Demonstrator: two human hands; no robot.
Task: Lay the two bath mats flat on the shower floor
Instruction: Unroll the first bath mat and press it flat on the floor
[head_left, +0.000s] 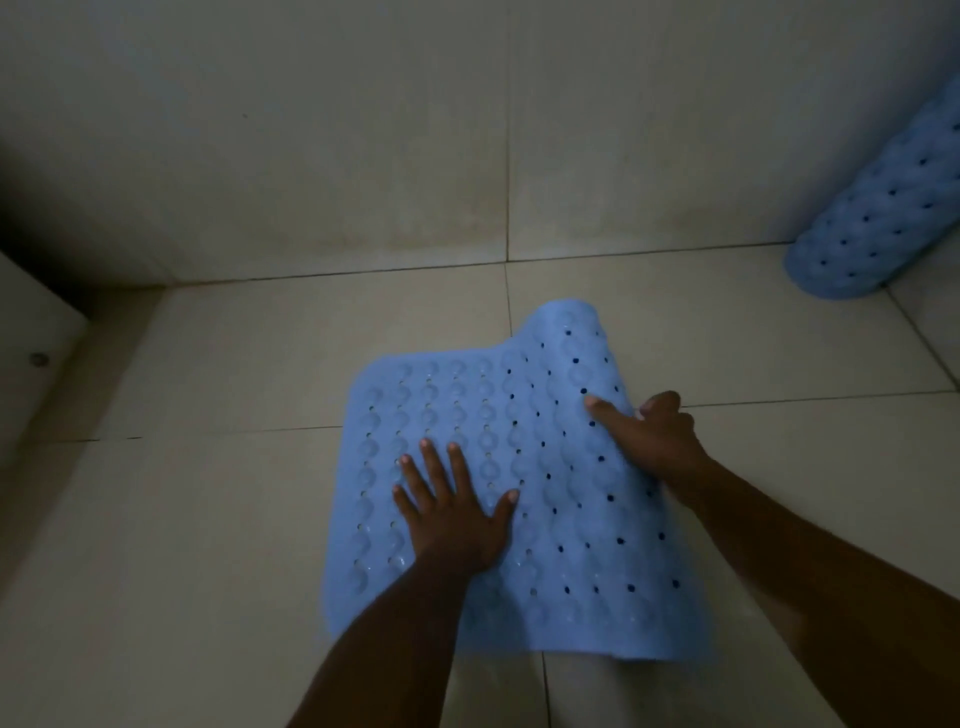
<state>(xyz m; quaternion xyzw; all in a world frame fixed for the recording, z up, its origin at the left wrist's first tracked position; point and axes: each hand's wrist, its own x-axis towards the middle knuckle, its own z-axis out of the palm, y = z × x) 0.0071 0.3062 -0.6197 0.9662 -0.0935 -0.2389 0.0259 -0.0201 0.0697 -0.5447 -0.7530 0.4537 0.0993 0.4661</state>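
- The first blue bath mat (498, 467) is half unrolled on the tiled shower floor (208, 519), in the lower centre of the frame; its left part lies flat, while its right part rises in a curl.
- The left hand (452, 514) is spread wide, palm down, pinning the flat part and gripping nothing.
- The right hand (649, 436) is closed around the curled right edge, index finger stretched out over the hump.
- The step in hand looks like flattening this first mat; next, I'd say, the curl needs drawing out to the right and pressing down until it sits flat.
- The second bath mat (883, 218) is rolled up, at the right edge of the frame by the wall, well apart from both hands.
- I see no containers here.
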